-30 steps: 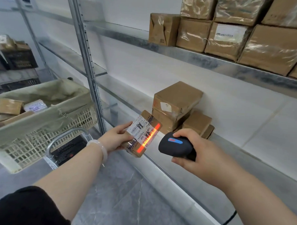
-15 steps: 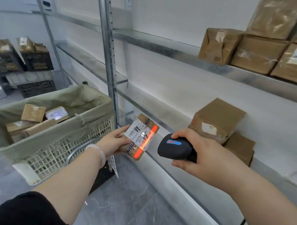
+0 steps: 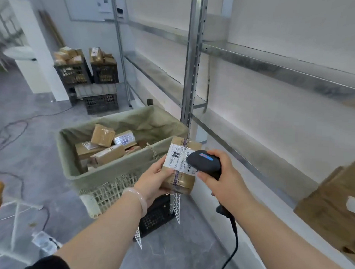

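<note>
My left hand [image 3: 155,178] grips a small brown parcel [image 3: 181,178] with a white shipping label, held label-up in front of me. My right hand [image 3: 221,174] holds a black barcode scanner [image 3: 204,161] with a blue and red button; its head sits over the parcel's right side. The scanner's black cable [image 3: 232,249] hangs down below my right wrist. No red scan line shows on the label.
A cloth-lined plastic basket [image 3: 102,176] with several brown parcels stands on a cart to the left. Metal shelving [image 3: 191,74] runs along the right wall, with a cardboard box [image 3: 331,204] at the right edge. Black crates [image 3: 86,74] with parcels stand at the back. Cables lie on the floor.
The view has swung left toward the basket. The red scan line on the label has gone out. The parcel now lies flatter and the scanner has come closer over it.
</note>
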A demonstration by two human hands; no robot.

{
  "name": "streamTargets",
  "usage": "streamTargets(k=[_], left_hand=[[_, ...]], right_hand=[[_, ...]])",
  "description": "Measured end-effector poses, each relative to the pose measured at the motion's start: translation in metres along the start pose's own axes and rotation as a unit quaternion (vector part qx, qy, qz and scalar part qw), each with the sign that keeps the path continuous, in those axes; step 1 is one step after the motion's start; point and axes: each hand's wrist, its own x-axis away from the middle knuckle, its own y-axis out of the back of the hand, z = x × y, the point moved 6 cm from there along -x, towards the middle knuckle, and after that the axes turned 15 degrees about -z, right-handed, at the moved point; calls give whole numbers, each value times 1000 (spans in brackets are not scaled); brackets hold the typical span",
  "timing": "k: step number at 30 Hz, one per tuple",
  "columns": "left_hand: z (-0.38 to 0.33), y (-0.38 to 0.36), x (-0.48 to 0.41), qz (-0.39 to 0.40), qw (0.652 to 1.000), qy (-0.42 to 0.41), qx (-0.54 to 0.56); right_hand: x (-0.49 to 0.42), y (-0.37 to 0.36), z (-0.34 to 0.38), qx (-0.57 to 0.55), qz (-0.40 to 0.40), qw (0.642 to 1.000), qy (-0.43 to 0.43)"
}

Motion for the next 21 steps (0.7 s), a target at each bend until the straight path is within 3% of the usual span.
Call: streamTargets(k=[6,10,21], left_hand=[[-13,23,-39,-72,996,-15,48],[-24,37,-80,-129,991,-26,20],[-55,65,-185,-259,966,-10,-3]], right_hand=[[-46,-70,-9,-79,2,997,-13],[-95,-109,-17,-113,13,993,-12],[-220,-203,-28,-118,125,985,-8]])
